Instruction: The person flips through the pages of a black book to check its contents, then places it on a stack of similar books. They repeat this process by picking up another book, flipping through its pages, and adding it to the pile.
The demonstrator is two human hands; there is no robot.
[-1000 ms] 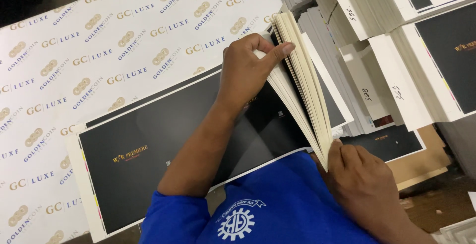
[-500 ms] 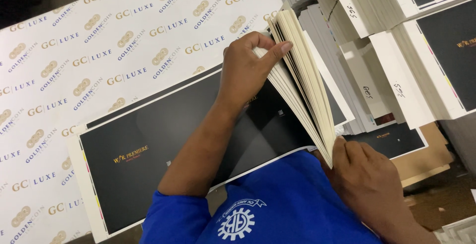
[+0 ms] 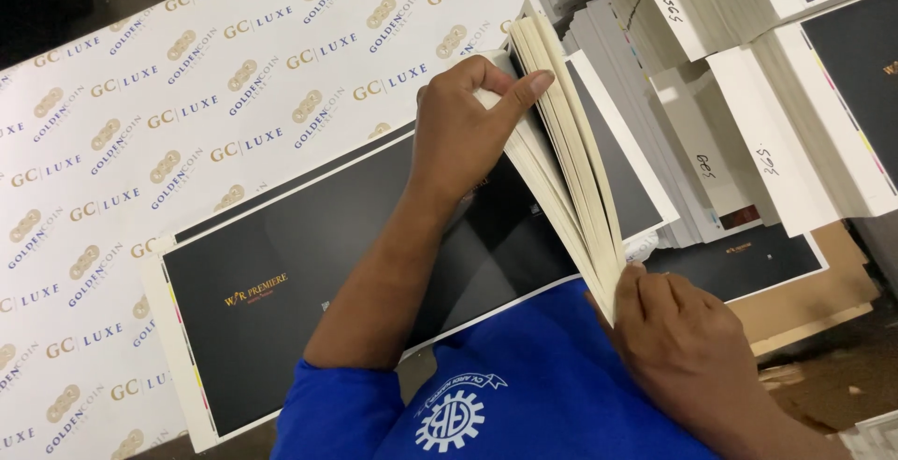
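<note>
A thick bundle of printed sheets (image 3: 571,151) is bent upward off a pile of black printed sheets with white borders (image 3: 309,282). My left hand (image 3: 468,133) grips the bundle's far corner, thumb pressed across the fanned cream edges. My right hand (image 3: 683,348) pinches the bundle's near corner, just above my blue shirt (image 3: 524,395). The black pile lies flat under my left forearm. The faces of the lifted sheets are hidden; only their edges show.
A large white sheet patterned with gold coins and blue lettering (image 3: 187,95) covers the surface to the left. Tall stacks of white-edged sheets (image 3: 804,114) stand at the right, some with handwritten marks. A brown board (image 3: 842,282) lies under them.
The bundle's edges have fanned a little further apart under my left thumb. Both hands keep their grips in nearly the same places.
</note>
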